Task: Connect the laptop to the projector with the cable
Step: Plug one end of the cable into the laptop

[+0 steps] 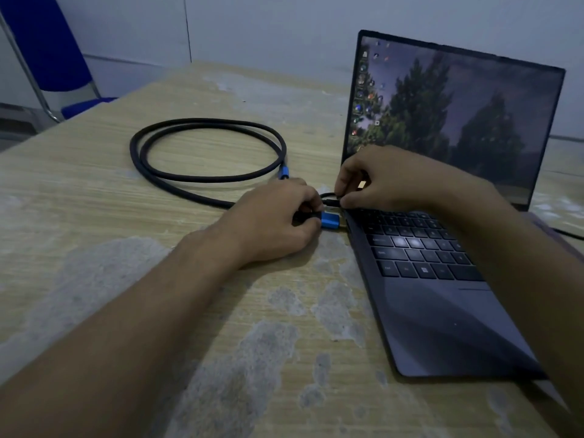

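Observation:
An open dark laptop (442, 298) sits at the right of the table, screen lit with a tree wallpaper. A thick black braided cable (202, 178) lies coiled at the centre left; its far blue plug (283, 172) rests just beyond my left hand. My left hand (278, 222) grips the other blue plug (330, 220), held right beside the laptop's left edge. My right hand (385, 178) pinches a thin black cable (328, 197) at the laptop's back left corner. No projector is in view.
The worn wooden table (221, 327) has grey patches across its front. A blue chair (47, 52) stands at the back left beyond the table edge. Another dark cable (568, 233) runs off behind the laptop at the right.

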